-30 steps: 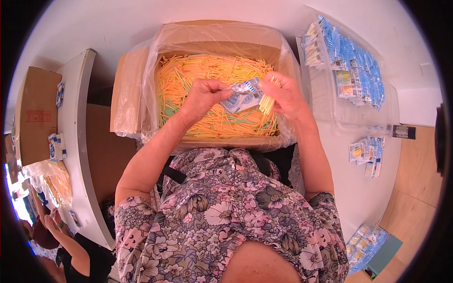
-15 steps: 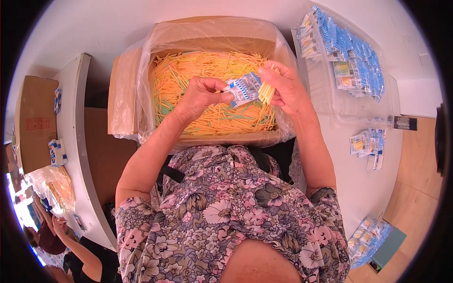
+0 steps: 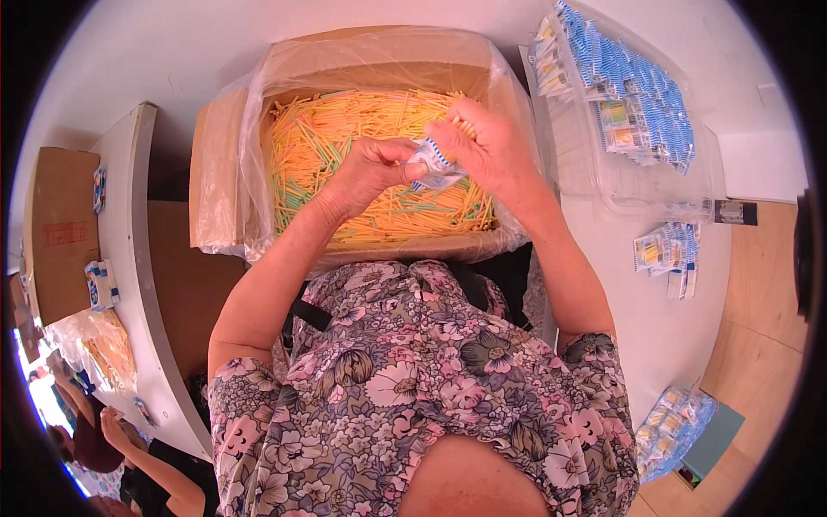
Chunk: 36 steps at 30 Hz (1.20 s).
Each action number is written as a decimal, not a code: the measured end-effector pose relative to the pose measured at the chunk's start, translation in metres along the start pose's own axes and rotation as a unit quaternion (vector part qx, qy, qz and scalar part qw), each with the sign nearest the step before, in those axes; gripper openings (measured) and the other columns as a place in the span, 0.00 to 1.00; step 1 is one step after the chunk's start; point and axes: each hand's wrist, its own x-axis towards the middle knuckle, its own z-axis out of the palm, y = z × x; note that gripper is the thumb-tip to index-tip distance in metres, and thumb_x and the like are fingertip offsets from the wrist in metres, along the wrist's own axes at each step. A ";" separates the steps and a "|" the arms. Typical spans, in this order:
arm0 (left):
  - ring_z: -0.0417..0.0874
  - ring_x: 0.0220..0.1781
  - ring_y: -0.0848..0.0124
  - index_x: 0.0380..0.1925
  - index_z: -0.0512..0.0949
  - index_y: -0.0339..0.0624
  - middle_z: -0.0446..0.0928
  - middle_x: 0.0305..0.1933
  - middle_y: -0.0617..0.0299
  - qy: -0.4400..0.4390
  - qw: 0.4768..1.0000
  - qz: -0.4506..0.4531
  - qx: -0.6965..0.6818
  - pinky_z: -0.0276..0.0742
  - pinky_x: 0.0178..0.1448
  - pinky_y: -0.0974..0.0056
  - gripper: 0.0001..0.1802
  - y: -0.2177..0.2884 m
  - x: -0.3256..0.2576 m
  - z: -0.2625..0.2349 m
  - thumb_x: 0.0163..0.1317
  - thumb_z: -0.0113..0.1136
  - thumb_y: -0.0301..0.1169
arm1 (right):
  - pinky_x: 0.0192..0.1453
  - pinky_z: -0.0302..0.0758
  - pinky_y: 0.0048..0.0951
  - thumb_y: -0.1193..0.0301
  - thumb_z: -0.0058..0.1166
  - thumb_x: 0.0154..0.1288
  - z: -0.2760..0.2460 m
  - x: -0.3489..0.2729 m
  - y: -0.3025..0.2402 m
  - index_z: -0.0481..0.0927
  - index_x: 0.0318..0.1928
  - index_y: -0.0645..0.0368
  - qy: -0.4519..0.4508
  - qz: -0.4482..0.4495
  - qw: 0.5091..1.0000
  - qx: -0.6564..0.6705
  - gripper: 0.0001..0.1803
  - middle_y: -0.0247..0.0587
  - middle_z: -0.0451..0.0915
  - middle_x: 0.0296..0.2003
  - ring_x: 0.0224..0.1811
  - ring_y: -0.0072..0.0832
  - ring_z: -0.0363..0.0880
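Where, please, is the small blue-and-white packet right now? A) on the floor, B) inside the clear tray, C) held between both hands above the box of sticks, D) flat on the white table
C: the left hand and right hand pinch the packet together over the lined cardboard box of yellow sticks.

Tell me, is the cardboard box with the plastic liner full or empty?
Fairly full: the cardboard box holds many yellow sticks.
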 end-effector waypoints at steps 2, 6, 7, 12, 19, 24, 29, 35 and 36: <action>0.79 0.42 0.76 0.41 0.82 0.36 0.81 0.42 0.61 -0.003 0.999 -0.026 -0.034 0.75 0.50 0.70 0.10 0.001 0.001 0.007 0.58 0.62 0.25 | 0.25 0.60 0.19 0.65 0.57 0.63 -0.007 -0.008 -0.008 0.73 0.32 0.62 -0.018 -0.018 0.999 -0.035 0.13 0.27 0.67 0.18 0.22 0.13 0.61; 0.79 0.40 0.77 0.41 0.82 0.37 0.82 0.39 0.62 -0.029 0.999 -0.014 -0.039 0.74 0.49 0.71 0.11 -0.002 0.011 0.018 0.59 0.62 0.27 | 0.27 0.65 0.20 0.68 0.58 0.62 -0.014 -0.032 -0.008 0.75 0.34 0.63 0.078 0.006 0.997 -0.009 0.10 0.30 0.71 0.21 0.23 0.14 0.65; 0.79 0.40 0.77 0.41 0.82 0.37 0.82 0.37 0.63 -0.040 0.999 -0.016 -0.025 0.74 0.49 0.71 0.11 -0.007 0.015 0.022 0.59 0.63 0.29 | 0.29 0.66 0.21 0.70 0.59 0.61 -0.014 -0.041 -0.005 0.76 0.35 0.63 0.115 -0.022 0.992 -0.055 0.09 0.31 0.73 0.22 0.25 0.14 0.67; 0.80 0.43 0.73 0.42 0.82 0.39 0.82 0.40 0.62 -0.113 0.992 0.001 0.063 0.74 0.51 0.66 0.15 -0.011 0.021 0.024 0.56 0.65 0.34 | 0.36 0.73 0.21 0.77 0.60 0.56 -0.035 -0.120 0.005 0.79 0.37 0.65 0.130 0.063 0.989 -0.039 0.08 0.33 0.78 0.28 0.33 0.17 0.77; 0.80 0.37 0.65 0.37 0.81 0.47 0.82 0.34 0.63 0.106 0.743 0.074 0.657 0.68 0.44 0.56 0.22 -0.032 0.072 0.012 0.42 0.73 0.42 | 0.32 0.71 0.16 0.78 0.55 0.59 -0.208 -0.282 0.074 0.78 0.38 0.64 0.319 0.212 0.924 0.004 0.06 0.31 0.79 0.29 0.29 0.14 0.75; 0.80 0.41 0.67 0.37 0.80 0.50 0.82 0.35 0.67 0.101 0.823 -0.072 0.554 0.61 0.50 0.49 0.23 -0.050 0.089 0.008 0.39 0.75 0.43 | 0.27 0.65 0.16 0.71 0.58 0.61 -0.263 -0.303 0.148 0.78 0.41 0.65 0.397 0.284 0.864 -0.124 0.11 0.28 0.77 0.27 0.26 0.11 0.71; 0.81 0.37 0.67 0.35 0.80 0.50 0.82 0.29 0.67 0.129 0.856 -0.016 0.500 0.59 0.50 0.51 0.18 -0.059 0.088 0.000 0.43 0.73 0.39 | 0.30 0.68 0.19 0.69 0.58 0.61 -0.259 -0.282 0.158 0.77 0.44 0.66 0.420 0.237 0.837 -0.258 0.15 0.34 0.78 0.32 0.28 0.17 0.73; 0.81 0.36 0.65 0.26 0.81 0.49 0.82 0.27 0.65 0.147 0.875 0.045 0.459 0.58 0.49 0.54 0.04 -0.064 0.084 -0.002 0.53 0.64 0.35 | 0.41 0.75 0.31 0.77 0.57 0.60 -0.172 -0.230 0.058 0.77 0.42 0.68 0.457 -0.047 0.738 -0.494 0.10 0.45 0.79 0.39 0.37 0.34 0.76; 0.81 0.36 0.65 0.26 0.81 0.49 0.82 0.27 0.65 0.147 0.875 0.045 0.459 0.58 0.49 0.54 0.04 -0.063 0.084 -0.002 0.53 0.64 0.35 | 0.40 0.75 0.33 0.81 0.55 0.59 -0.145 -0.215 0.042 0.77 0.40 0.69 0.417 -0.115 0.756 -0.492 0.08 0.47 0.79 0.38 0.37 0.37 0.77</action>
